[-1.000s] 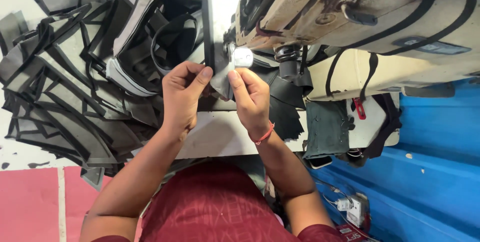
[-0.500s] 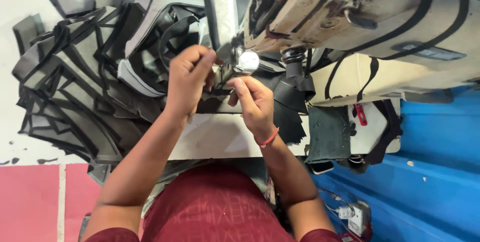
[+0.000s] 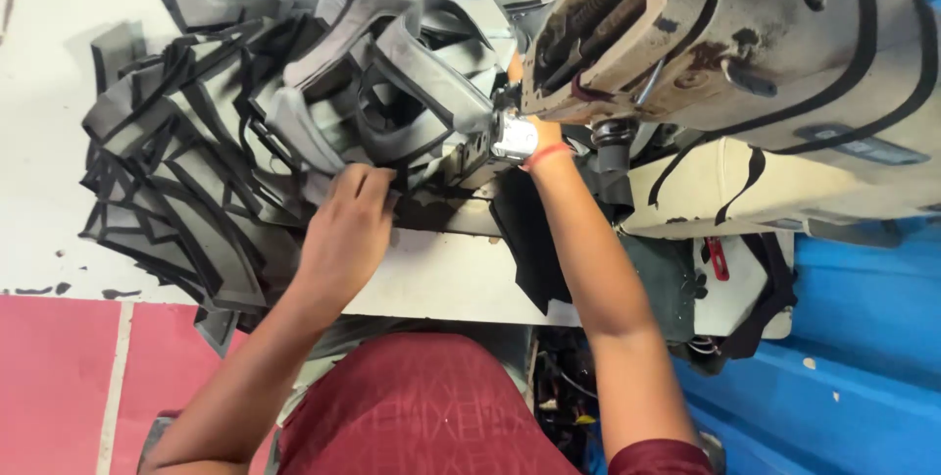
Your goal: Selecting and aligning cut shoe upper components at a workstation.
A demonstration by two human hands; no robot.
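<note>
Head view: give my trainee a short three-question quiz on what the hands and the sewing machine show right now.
1. True or false: the left hand rests on the heap of grey and black cut fabric pieces.
2. Where does the right hand reach? A) under the worn beige sewing machine head; B) the pink floor; C) the blue crate.
3. What colour is the thread band on the right wrist?

Key: 1 true; 2 A; 3 red.
</note>
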